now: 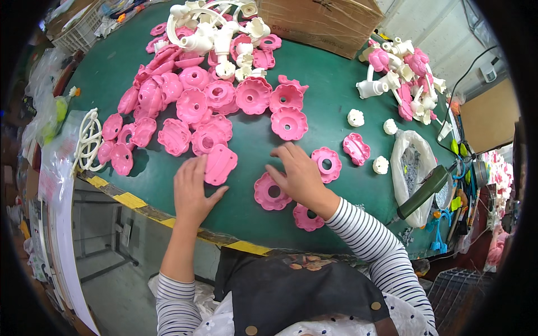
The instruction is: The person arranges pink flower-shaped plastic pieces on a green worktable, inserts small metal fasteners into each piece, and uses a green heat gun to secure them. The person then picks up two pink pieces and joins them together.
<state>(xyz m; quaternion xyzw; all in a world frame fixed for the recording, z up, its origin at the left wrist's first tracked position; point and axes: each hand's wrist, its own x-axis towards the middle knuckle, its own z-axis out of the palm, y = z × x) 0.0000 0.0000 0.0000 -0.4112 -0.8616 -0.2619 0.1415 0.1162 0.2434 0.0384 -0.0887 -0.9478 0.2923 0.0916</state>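
Observation:
My left hand [193, 193] rests at the table's front part, fingers stretched and thumb spread. Its fingertips meet the left edge of a pink scalloped plate [222, 164] with small slots; the hand is not closed round it. My right hand [302, 175] hovers over the middle, fingers bent and thumb apart, with nothing seen between them. Around it lie pink scalloped rings: one ring [261, 193] partly under the thumb side, another ring [335, 165] beside the knuckles, and a third ring [306, 225] below the wrist. Farther off is a pink cup-like flange [289, 130].
A heap of pink shells [151, 95] and white plastic pipe-like parts [210, 36] covers the far left. Right of my hands lie a pink plate [356, 148], white knobs [356, 117], a bag of screws [402, 162] and a green power screwdriver [424, 192]. A cardboard box [319, 22] stands behind.

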